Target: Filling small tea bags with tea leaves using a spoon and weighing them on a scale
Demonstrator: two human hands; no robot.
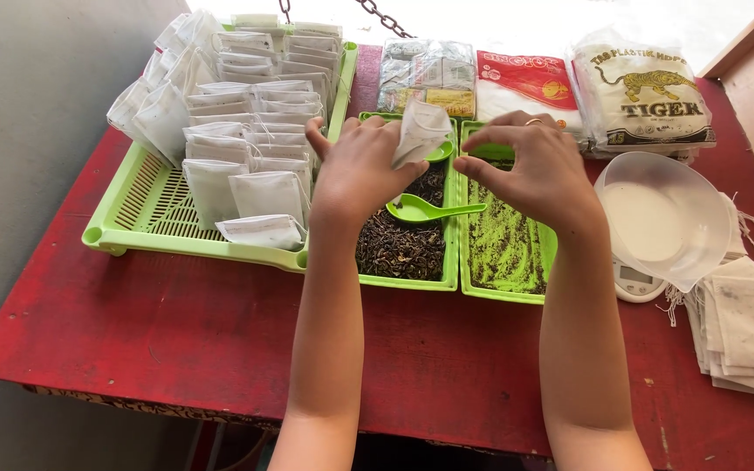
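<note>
As seen from the head view, a small white filter bag (pixel 421 131) is pinched in the left hand (pixel 361 170), fingers closed on its lower edge, bag held upright above the middle tray. The right hand (pixel 534 166) is held just beside it, thumb and forefinger drawn together; whether anything is gripped there cannot be told. A ring is worn on one right finger.

Under the hands, a green tray of dark loose tea (pixel 399 249) is set on the red bench (pixel 220 340), with a green spoon (pixel 425 210) laid across the leaves. Touching it on the right, a second green tray (pixel 503 253) is covered with a thin layer of fine crumbs. At far left, a larger slatted green tray (pixel 146 209) is packed with rows of filled white bags (pixel 250 113).

Right of the trays, a white bowl (pixel 661 218) is seated tilted on a small white scale (pixel 634 281). A stack of flat empty bags (pixel 748 327) lies at the bench's right edge. Three plastic packets (pixel 534 83) are lined up along the far edge.
</note>
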